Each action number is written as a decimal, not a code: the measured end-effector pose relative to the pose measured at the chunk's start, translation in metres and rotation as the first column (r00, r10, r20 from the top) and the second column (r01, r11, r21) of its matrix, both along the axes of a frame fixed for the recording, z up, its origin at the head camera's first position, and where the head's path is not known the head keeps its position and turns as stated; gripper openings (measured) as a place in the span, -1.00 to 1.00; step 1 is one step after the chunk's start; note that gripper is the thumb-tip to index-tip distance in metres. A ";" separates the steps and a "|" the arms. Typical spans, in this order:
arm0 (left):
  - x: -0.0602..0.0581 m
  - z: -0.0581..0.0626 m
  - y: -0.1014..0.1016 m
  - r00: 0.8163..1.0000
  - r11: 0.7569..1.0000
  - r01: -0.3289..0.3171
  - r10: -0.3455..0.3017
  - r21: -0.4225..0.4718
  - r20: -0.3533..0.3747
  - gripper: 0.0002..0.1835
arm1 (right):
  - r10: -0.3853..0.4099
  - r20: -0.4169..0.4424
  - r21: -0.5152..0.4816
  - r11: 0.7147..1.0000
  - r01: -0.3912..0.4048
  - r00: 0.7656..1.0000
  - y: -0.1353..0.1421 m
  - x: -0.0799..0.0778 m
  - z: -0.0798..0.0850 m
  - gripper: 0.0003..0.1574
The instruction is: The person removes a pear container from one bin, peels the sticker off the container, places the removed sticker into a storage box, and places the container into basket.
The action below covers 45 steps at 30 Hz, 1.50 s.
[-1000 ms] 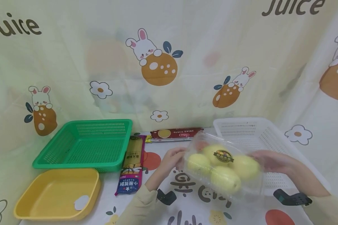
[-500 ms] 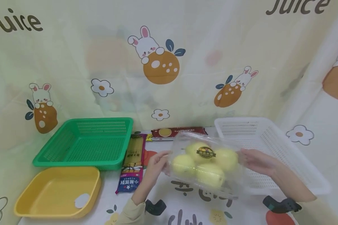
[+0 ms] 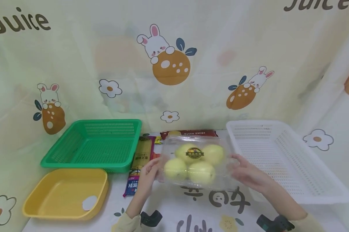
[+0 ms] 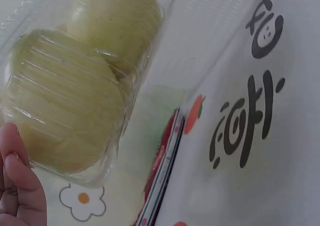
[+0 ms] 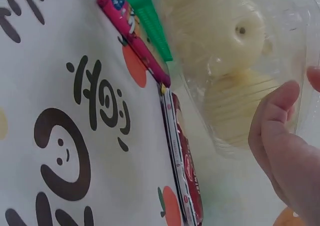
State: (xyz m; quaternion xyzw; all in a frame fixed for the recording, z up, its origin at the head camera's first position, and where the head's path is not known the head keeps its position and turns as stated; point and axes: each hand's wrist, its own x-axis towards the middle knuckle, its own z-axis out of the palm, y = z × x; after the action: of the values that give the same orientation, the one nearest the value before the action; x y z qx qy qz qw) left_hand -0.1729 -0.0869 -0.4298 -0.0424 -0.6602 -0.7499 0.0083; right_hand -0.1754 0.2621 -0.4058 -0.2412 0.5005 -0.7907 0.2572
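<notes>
A clear plastic box (image 3: pixel 219 182) of several pale yellow-green, pear-like fruits (image 3: pixel 202 172) is held up above the table between both hands, with a dark, gold-edged label (image 3: pixel 194 153) facing me. My left hand (image 3: pixel 147 175) grips its left end; in the left wrist view, curled fingers (image 4: pixel 17 178) lie against the plastic. At the opposite end, my right hand (image 3: pixel 248 172) grips the box, slightly blurred. The right wrist view shows bent fingers (image 5: pixel 275 116) at the box wall and a thumb tip (image 5: pixel 314 78) at the frame edge.
At left stand a green basket (image 3: pixel 128 164) and a yellow tray (image 3: pixel 67 216) with a white round patch. A pasta packet (image 3: pixel 145 151) lies beside the basket. Behind the box is a red-brown biscuit packet (image 3: pixel 203 132). A white basket (image 3: pixel 279 161) stands at right, before a printed curtain (image 3: pixel 206 106).
Both hands have carried the box leftward, from beside the white basket to the table's middle. Its tilt has levelled out. The head view has shifted slightly.
</notes>
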 end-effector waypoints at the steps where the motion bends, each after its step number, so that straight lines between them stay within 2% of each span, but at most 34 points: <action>1: 0.001 -0.001 -0.002 1.000 1.000 -0.004 0.004 -0.004 0.001 -0.63 | 0.001 -0.013 0.020 1.000 -0.001 1.000 -0.003 0.000 -0.001 -0.45; 3: 0.003 -0.002 -0.006 1.000 1.000 -0.016 0.016 -0.003 0.001 -0.63 | -0.002 -0.031 0.067 0.998 0.004 1.000 -0.007 0.001 -0.002 -0.53; 6: 0.005 -0.007 -0.012 1.000 1.000 -0.025 0.025 -0.019 -0.005 -0.64 | -0.020 -0.007 0.135 0.991 0.021 1.000 -0.015 0.004 -0.002 -0.68; 11: 0.009 -0.020 -0.020 0.999 0.993 -0.046 0.049 -0.108 0.023 -0.64 | -0.055 0.146 0.224 0.974 0.022 0.988 -0.026 0.015 -0.006 -0.80; 13: 0.011 -0.026 -0.023 0.998 0.989 -0.055 0.060 -0.135 0.033 -0.64 | -0.036 0.198 0.225 0.974 -0.010 0.980 -0.029 0.017 -0.011 -0.77; 16: 0.014 -0.030 -0.024 0.997 0.988 -0.058 0.064 -0.144 0.038 -0.65 | 0.027 0.221 0.167 0.984 -0.065 0.975 -0.028 0.018 -0.021 -0.63; 19: 0.016 -0.030 -0.024 0.998 0.989 -0.045 0.051 -0.142 0.042 -0.67 | 0.071 0.210 0.124 0.987 -0.099 0.975 -0.026 0.017 -0.034 -0.48; 23: 0.017 -0.036 -0.025 0.998 0.988 -0.038 0.047 -0.152 0.051 -0.66 | 0.075 0.209 0.137 0.985 -0.105 0.975 -0.027 0.015 -0.043 -0.40; 28: 0.018 -0.047 -0.026 0.998 0.982 -0.036 0.044 -0.188 0.039 -0.66 | 0.075 0.219 0.137 0.985 -0.106 0.973 -0.026 0.012 -0.049 -0.44; 31: 0.018 -0.049 -0.026 0.999 0.976 -0.033 0.040 -0.216 0.026 -0.66 | 0.080 0.222 0.133 0.985 -0.111 0.972 -0.023 0.011 -0.054 -0.49; 35: 0.019 -0.052 -0.027 0.999 0.973 -0.004 0.015 -0.230 0.045 -0.63 | 0.094 0.218 0.124 0.985 -0.123 0.971 -0.021 0.011 -0.061 -0.51; 39: 0.019 -0.059 -0.029 0.999 0.962 0.022 -0.012 -0.271 0.038 -0.66 | 0.049 0.197 0.199 0.976 -0.089 0.979 -0.021 0.015 -0.067 -0.54; 43: 0.021 -0.064 -0.030 1.000 0.938 0.030 -0.028 -0.344 0.011 -0.69 | -0.030 0.125 0.321 0.947 -0.012 0.992 -0.020 0.022 -0.070 -0.58; 45: 0.022 -0.065 -0.029 0.999 0.936 0.044 -0.041 -0.350 0.017 -0.68 | -0.056 0.089 0.357 0.934 0.021 0.994 -0.019 0.025 -0.070 -0.57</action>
State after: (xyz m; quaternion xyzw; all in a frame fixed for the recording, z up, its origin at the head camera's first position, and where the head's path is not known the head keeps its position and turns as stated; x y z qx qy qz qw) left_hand -0.1510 -0.1163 -0.4950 -0.0538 -0.7819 -0.6208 -0.0188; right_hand -0.1506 0.2435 -0.4758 -0.1418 0.6268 -0.7028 0.3052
